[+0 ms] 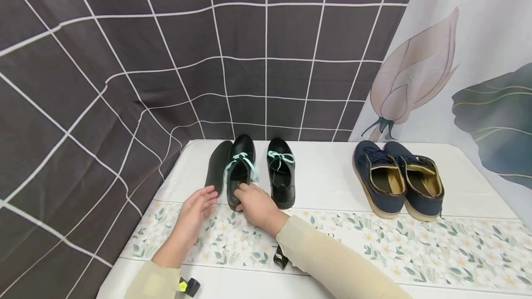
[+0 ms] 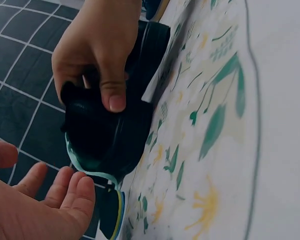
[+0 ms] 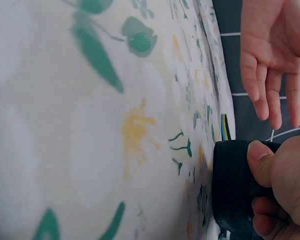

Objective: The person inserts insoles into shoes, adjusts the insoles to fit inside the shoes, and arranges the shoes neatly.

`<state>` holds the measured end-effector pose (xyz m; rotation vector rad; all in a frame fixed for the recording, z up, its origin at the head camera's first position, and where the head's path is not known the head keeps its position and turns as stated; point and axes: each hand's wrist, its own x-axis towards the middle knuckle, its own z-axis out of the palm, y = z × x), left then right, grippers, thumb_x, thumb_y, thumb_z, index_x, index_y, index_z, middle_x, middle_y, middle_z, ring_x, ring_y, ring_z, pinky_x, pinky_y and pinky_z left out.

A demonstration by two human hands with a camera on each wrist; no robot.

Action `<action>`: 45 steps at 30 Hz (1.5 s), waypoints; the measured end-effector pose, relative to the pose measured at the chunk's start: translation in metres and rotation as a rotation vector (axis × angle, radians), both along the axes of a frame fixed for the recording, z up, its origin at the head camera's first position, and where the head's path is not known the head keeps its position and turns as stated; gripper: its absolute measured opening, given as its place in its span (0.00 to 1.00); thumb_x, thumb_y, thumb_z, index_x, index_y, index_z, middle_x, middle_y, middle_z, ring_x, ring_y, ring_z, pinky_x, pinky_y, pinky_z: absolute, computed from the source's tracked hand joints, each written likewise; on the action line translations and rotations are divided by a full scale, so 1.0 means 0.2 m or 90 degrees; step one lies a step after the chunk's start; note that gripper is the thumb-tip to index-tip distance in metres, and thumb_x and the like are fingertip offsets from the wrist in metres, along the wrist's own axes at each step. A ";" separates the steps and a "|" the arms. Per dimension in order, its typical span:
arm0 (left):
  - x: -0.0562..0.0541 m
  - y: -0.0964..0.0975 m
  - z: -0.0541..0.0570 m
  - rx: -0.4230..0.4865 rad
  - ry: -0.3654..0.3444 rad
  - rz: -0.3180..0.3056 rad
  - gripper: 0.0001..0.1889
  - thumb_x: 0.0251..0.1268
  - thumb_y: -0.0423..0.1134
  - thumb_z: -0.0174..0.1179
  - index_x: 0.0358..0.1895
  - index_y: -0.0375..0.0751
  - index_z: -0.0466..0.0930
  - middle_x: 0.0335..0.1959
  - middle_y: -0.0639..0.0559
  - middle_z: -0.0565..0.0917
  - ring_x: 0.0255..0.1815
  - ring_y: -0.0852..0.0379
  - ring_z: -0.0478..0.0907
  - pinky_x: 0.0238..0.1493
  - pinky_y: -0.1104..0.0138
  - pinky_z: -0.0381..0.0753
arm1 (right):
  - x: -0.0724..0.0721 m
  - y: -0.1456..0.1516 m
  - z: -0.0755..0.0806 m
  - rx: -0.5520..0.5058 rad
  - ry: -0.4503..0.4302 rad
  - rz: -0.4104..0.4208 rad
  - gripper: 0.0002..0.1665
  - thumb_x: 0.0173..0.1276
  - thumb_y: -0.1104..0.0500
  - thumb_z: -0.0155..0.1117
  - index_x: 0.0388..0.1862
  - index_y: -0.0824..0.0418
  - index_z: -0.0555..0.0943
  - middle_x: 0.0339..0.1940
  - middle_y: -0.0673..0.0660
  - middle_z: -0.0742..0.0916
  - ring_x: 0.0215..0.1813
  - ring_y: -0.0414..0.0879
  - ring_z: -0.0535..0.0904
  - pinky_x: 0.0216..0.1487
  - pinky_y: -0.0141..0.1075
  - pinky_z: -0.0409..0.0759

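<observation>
A black leather shoe (image 1: pixel 243 146) with mint-green laces (image 1: pixel 241 157) sits toe-away on the white cloth. My right hand (image 1: pixel 259 207) grips its heel, thumb on the outer wall and fingers over the rim into the opening, as the right wrist view shows of the thumb (image 3: pixel 261 162). On the shoe's left lies a flat black insole (image 1: pixel 218 163), its layered yellow-and-blue edge visible in the left wrist view. My left hand (image 1: pixel 196 211) hovers by the insole's near end, palm turned up, fingers relaxed and holding nothing. The matching black shoe (image 1: pixel 281 146) stands just to the right.
Farther right stands a pair of navy shoes (image 1: pixel 379 179) with tan linings. A floral strip (image 1: pixel 374 248) crosses the white cloth (image 1: pixel 324 174). Behind and to the left hangs a dark grid-patterned curtain (image 1: pixel 287 77); a white flower-print one (image 1: pixel 469 105) hangs at the right.
</observation>
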<state>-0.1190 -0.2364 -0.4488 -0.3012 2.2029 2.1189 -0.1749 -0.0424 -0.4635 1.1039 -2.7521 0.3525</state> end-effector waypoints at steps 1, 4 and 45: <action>-0.01 -0.01 0.00 -0.003 0.002 -0.007 0.24 0.80 0.38 0.38 0.74 0.35 0.62 0.70 0.35 0.70 0.70 0.43 0.70 0.66 0.63 0.74 | 0.00 0.01 0.00 -0.001 0.001 0.003 0.11 0.69 0.50 0.67 0.46 0.53 0.82 0.42 0.48 0.81 0.42 0.44 0.78 0.51 0.36 0.78; -0.04 -0.02 0.00 0.001 0.004 -0.021 0.26 0.82 0.40 0.37 0.77 0.36 0.57 0.73 0.34 0.67 0.72 0.40 0.66 0.69 0.59 0.71 | 0.01 0.02 0.02 -0.007 0.018 0.019 0.11 0.69 0.50 0.67 0.46 0.52 0.82 0.43 0.48 0.81 0.42 0.43 0.77 0.52 0.35 0.78; 0.32 0.70 0.14 0.081 0.009 -0.249 0.39 0.67 0.39 0.60 0.75 0.32 0.50 0.61 0.34 0.69 0.47 0.56 0.80 0.45 0.68 0.77 | 0.63 0.80 0.28 -0.107 0.141 0.119 0.17 0.50 0.60 0.76 0.32 0.47 0.75 0.32 0.40 0.73 0.35 0.37 0.65 0.37 0.27 0.66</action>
